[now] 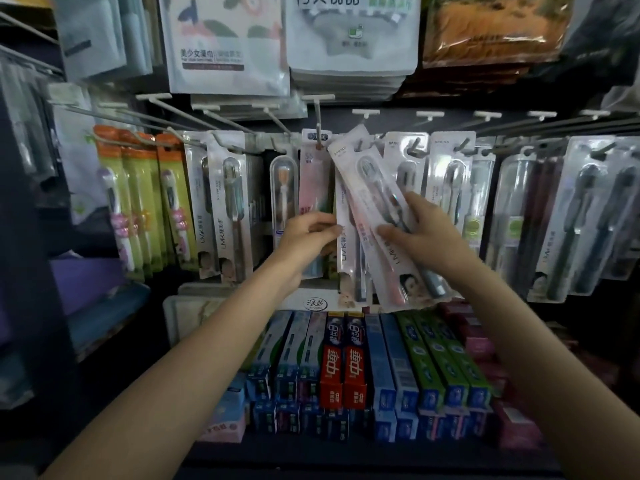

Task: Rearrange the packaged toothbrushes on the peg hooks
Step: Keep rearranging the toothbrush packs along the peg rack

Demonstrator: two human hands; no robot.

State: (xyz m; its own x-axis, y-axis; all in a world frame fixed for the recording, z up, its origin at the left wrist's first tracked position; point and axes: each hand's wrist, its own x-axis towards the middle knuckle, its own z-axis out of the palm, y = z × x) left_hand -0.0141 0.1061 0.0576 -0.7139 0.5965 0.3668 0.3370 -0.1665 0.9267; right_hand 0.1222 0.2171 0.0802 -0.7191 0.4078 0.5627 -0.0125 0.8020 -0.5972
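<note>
Packaged toothbrushes hang in a row on peg hooks (317, 123) across the display wall. My right hand (420, 233) grips a white LMK toothbrush pack (367, 199), tilted with its top leaning left toward a hook near the centre. My left hand (308, 233) pinches the edge of another LMK pack (344, 247) hanging straight just behind and left of the tilted one. A pink pack (313, 181) hangs on the hook to the left of both.
Green and orange children's toothbrush packs (138, 202) hang far left; dark toothbrush packs (585, 216) far right. Toothpaste boxes (360, 368) fill the shelf below my arms. Towel packages (228, 43) hang above the hooks.
</note>
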